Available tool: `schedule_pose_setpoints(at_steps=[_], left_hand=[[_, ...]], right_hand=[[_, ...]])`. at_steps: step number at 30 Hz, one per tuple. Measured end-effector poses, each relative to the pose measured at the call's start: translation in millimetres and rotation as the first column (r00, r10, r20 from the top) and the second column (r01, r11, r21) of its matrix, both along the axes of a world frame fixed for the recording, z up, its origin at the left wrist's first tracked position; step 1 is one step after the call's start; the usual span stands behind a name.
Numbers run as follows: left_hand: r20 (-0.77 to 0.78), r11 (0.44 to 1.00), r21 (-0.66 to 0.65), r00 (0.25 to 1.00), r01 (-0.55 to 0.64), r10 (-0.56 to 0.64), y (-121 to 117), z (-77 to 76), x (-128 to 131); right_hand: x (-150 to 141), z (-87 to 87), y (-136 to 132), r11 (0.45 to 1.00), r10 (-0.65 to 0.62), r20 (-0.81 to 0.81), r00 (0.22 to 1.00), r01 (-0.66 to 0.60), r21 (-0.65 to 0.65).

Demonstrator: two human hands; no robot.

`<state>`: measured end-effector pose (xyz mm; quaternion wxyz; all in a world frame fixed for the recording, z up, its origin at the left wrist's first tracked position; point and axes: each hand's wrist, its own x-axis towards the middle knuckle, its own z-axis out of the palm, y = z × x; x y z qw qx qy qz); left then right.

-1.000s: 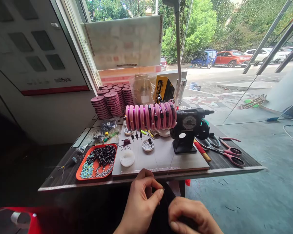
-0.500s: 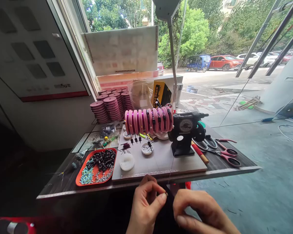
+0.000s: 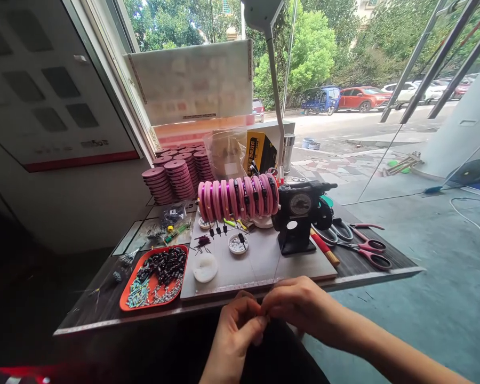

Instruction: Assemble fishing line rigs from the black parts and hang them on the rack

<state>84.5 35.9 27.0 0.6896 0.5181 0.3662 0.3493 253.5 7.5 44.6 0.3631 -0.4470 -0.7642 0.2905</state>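
Landmark: black winder [image 3: 298,234] on the worktop [image 3: 402,262]. Left hand [image 3: 238,333] and right hand [image 3: 298,298] meet in front of the winder, near the worktop edge. Left grip pinches at the thin line [image 3: 277,268], which runs down in front of the winder to the fingers; right grip bends in at the same spot, its fingertips hidden, can't tell what it holds. Row of pink spools [image 3: 236,198] adjoins the winder's left side. Orange tray [image 3: 154,281] of small parts lies well left of the winder, scissors [image 3: 368,254] right of it. Behind the winder, left: box [image 3: 256,149], characters down its yellow side, not legible. Wall board [image 3: 80,128], far left of the winder: seems to read "50", rest blurred.
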Motion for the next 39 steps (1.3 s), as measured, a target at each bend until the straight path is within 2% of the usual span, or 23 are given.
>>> schedule_pose_setpoints(at_steps=[4,9,16,19,22,25,27,29,31,33,36,39], left_hand=[[0.039,0.982,-0.166,0.996,0.084,-0.079,4.8,2.9,0.9],[0.068,0.954,-0.261,0.989,0.147,-0.134,10.8,-1.4,3.9],[-0.021,0.973,-0.182,0.989,0.140,-0.146,14.4,-1.1,7.9],[-0.032,0.985,-0.129,0.992,0.118,-0.123,13.1,3.5,9.5],[0.002,0.978,-0.154,0.990,0.140,-0.142,11.6,7.0,9.9],[0.014,0.976,-0.172,0.991,0.136,-0.135,9.2,7.8,8.7],[0.030,0.983,-0.157,0.996,0.092,-0.089,5.5,7.0,7.7],[0.082,0.988,-0.146,0.996,0.042,-0.030,0.2,5.6,7.3],[0.141,0.988,-0.150,0.990,0.019,0.002,-5.6,4.4,7.7],[0.178,0.984,-0.174,0.984,0.024,0.008,-9.9,4.0,8.4],[0.194,0.977,-0.212,0.981,0.035,0.007,-12.6,5.0,8.9],[0.207,0.972,-0.230,0.978,0.049,0.000,-13.1,6.1,8.7]], right_hand=[[7.0,10.1,9.3,0.992,0.127,0.108,0.986,-0.124,-0.034],[9.5,21.8,15.5,0.977,0.210,0.136,0.968,-0.202,-0.070],[4.4,29.9,15.3,0.975,0.216,0.388,0.896,-0.215,-0.047],[5.8,34.5,16.4,0.975,0.221,0.360,0.906,-0.209,-0.074],[8.3,38.4,19.4,0.968,0.247,0.285,0.926,-0.223,-0.116],[7.9,34.7,18.2,0.967,0.253,0.288,0.924,-0.228,-0.118],[6.1,25.9,10.8,0.984,0.180,0.270,0.946,-0.169,-0.061],[4.6,13.8,-2.1,0.995,0.011,0.188,0.982,-0.029,0.092],[4.1,2.3,-17.8,0.943,-0.161,0.057,0.985,0.137,0.302],[3.9,-4.5,-31.9,0.860,-0.224,-0.004,0.974,0.200,0.470],[2.9,-4.1,-44.0,0.780,-0.195,0.074,0.978,0.109,0.616],[0.5,2.0,-45.3,0.751,-0.136,0.198,0.971,-0.029,0.660]])
